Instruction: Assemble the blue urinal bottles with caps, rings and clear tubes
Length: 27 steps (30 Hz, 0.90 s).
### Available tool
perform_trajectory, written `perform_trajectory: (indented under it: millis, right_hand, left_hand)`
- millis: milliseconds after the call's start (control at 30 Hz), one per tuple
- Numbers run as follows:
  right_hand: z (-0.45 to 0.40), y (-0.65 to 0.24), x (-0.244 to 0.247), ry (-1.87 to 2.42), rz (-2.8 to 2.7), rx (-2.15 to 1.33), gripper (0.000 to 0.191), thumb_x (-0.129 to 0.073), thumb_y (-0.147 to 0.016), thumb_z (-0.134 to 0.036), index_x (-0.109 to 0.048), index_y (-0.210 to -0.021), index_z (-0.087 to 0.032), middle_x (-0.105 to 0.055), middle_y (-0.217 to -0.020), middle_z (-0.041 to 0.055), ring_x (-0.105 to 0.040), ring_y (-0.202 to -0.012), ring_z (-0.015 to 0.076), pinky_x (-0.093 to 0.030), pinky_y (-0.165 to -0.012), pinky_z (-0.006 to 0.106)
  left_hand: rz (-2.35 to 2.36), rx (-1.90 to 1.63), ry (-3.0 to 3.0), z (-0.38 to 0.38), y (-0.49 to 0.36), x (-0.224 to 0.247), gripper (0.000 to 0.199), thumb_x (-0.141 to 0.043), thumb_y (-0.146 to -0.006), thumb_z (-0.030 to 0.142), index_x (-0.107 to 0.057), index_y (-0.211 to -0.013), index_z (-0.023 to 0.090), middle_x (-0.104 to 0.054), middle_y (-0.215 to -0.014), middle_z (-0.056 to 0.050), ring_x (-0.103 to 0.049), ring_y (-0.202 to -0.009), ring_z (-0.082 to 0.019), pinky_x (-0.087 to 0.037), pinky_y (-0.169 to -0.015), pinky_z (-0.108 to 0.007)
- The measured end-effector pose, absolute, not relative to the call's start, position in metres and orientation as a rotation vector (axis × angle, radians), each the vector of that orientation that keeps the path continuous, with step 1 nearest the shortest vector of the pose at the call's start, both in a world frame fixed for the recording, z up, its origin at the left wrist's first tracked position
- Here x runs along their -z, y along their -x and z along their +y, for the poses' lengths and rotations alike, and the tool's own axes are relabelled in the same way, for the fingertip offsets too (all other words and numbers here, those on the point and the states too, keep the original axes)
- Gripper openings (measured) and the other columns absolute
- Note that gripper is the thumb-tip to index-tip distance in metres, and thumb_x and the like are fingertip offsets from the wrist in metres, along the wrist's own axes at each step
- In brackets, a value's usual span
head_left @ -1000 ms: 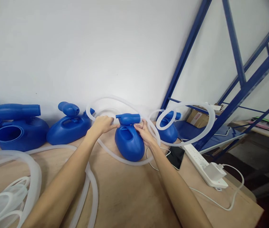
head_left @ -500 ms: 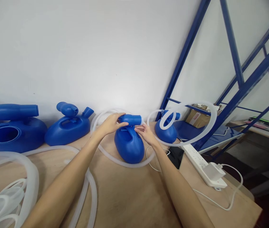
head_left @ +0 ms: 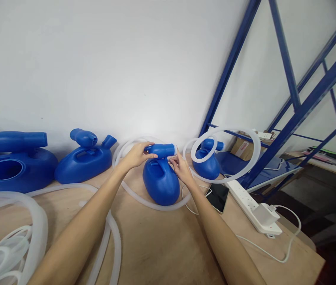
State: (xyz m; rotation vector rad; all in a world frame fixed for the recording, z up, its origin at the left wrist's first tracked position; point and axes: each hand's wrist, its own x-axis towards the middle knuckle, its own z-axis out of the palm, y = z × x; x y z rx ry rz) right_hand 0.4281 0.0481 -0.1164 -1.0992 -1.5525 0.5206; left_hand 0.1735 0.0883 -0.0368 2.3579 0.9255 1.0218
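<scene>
A blue jug sits on the wooden table, near its middle. Across its top lies a blue bottle-shaped piece with a whitish rim at its right end. My left hand is closed round the left end of this piece, thumb in front. At the right end, my right hand has its fingers at the whitish rim and the jug's neck; whatever they pinch is too small to make out. A translucent hose loops around the jug.
More blue jugs stand at the left by the wall. Coiled hoses lie at the front left. A looped hose, another jug, a phone and a power strip are at the right, beside a blue metal frame.
The right hand's fingers have lifted slightly toward the rim. The looped hose at the right has swung left. The view has shifted slightly.
</scene>
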Motion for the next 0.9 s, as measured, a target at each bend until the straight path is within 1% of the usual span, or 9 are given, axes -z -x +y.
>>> perform_trajectory:
  millis: [133,200,267,333,400,467,533,733,900]
  right_hand:
    - [0.046,-0.432,0.108,1.093,-1.542,-0.551,0.069,-0.082,-0.073,-0.048,-0.067,-0.137,-0.026,-0.070,-0.131,0.0103,-0.058,-0.132,0.0323,-0.036,-0.122,0.055]
    - [0.046,-0.430,0.098,1.086,-1.501,-0.612,0.077,-0.081,-0.074,-0.054,-0.061,-0.145,-0.030,-0.062,-0.147,0.0087,-0.052,-0.142,0.0303,-0.038,-0.122,0.051]
    - [0.047,-0.425,0.087,1.102,-1.440,-0.663,0.072,-0.068,-0.085,-0.064,-0.057,-0.148,-0.032,-0.057,-0.153,0.0080,-0.054,-0.141,0.0286,-0.047,-0.115,0.048]
    - [0.048,-0.418,0.077,1.140,-1.390,-0.668,0.065,-0.057,-0.091,-0.069,-0.065,-0.140,-0.028,-0.059,-0.150,0.0101,-0.060,-0.133,0.0297,-0.055,-0.105,0.046]
    - [0.049,-0.413,0.071,1.181,-1.361,-0.630,0.059,-0.061,-0.088,-0.069,-0.074,-0.123,-0.022,-0.068,-0.138,0.0119,-0.064,-0.125,0.0315,-0.055,-0.102,0.046]
    - [0.048,-0.410,0.069,1.207,-1.342,-0.578,0.051,-0.065,-0.087,-0.065,-0.077,-0.107,-0.020,-0.075,-0.120,0.0104,-0.065,-0.118,0.0314,-0.053,-0.103,0.045]
    - [0.047,-0.409,0.068,1.213,-1.332,-0.535,0.046,-0.060,-0.089,-0.061,-0.077,-0.099,-0.019,-0.077,-0.109,0.0085,-0.067,-0.112,0.0301,-0.052,-0.102,0.044]
    - [0.045,-0.412,0.072,1.186,-1.316,-0.410,0.047,-0.053,-0.093,-0.057,-0.078,-0.100,-0.018,-0.078,-0.111,0.0104,-0.068,-0.110,0.0304,-0.050,-0.104,0.043]
    - [0.049,-0.415,0.079,1.165,-1.296,-0.459,0.055,-0.050,-0.094,-0.064,-0.078,-0.104,-0.018,-0.078,-0.112,0.0109,-0.070,-0.103,0.0312,-0.058,-0.086,0.041]
  left_hand:
    - [0.926,-1.040,-2.334,0.086,-0.174,0.037,0.056,-0.074,-0.079,0.057,-0.065,-0.118,0.018,-0.074,-0.123,-0.014,-0.071,-0.110,-0.031,-0.055,-0.096,-0.042]
    - [0.945,-1.037,-2.321,0.083,-0.177,0.037,0.053,-0.076,-0.077,0.055,-0.062,-0.113,0.020,-0.074,-0.121,-0.011,-0.071,-0.107,-0.029,-0.055,-0.093,-0.040]
    - [0.991,-1.033,-2.307,0.079,-0.181,0.038,0.052,-0.076,-0.075,0.058,-0.058,-0.107,0.021,-0.074,-0.111,-0.009,-0.072,-0.099,-0.028,-0.055,-0.085,-0.039]
    - [1.053,-1.032,-2.301,0.073,-0.188,0.037,0.055,-0.076,-0.074,0.065,-0.053,-0.100,0.022,-0.073,-0.099,-0.007,-0.071,-0.089,-0.028,-0.053,-0.075,-0.037]
    - [1.095,-1.024,-2.323,0.067,-0.194,0.036,0.059,-0.077,-0.071,0.068,-0.050,-0.097,0.024,-0.070,-0.088,-0.005,-0.068,-0.080,-0.028,-0.049,-0.068,-0.036]
    - [1.083,-1.007,-2.373,0.062,-0.199,0.034,0.059,-0.080,-0.069,0.066,-0.049,-0.098,0.024,-0.066,-0.084,-0.003,-0.065,-0.077,-0.027,-0.045,-0.066,-0.035]
    - [1.038,-0.991,-2.428,0.058,-0.202,0.032,0.056,-0.081,-0.071,0.061,-0.049,-0.099,0.024,-0.065,-0.083,-0.001,-0.065,-0.077,-0.027,-0.044,-0.066,-0.033]
    - [0.949,-0.990,-2.521,0.054,-0.203,0.030,0.049,-0.080,-0.075,0.054,-0.049,-0.100,0.024,-0.065,-0.083,-0.001,-0.063,-0.075,-0.026,-0.043,-0.066,-0.033]
    - [0.934,-0.995,-2.544,0.053,-0.205,0.029,0.047,-0.079,-0.076,0.053,-0.051,-0.100,0.024,-0.067,-0.087,-0.004,-0.065,-0.077,-0.027,-0.044,-0.067,-0.034]
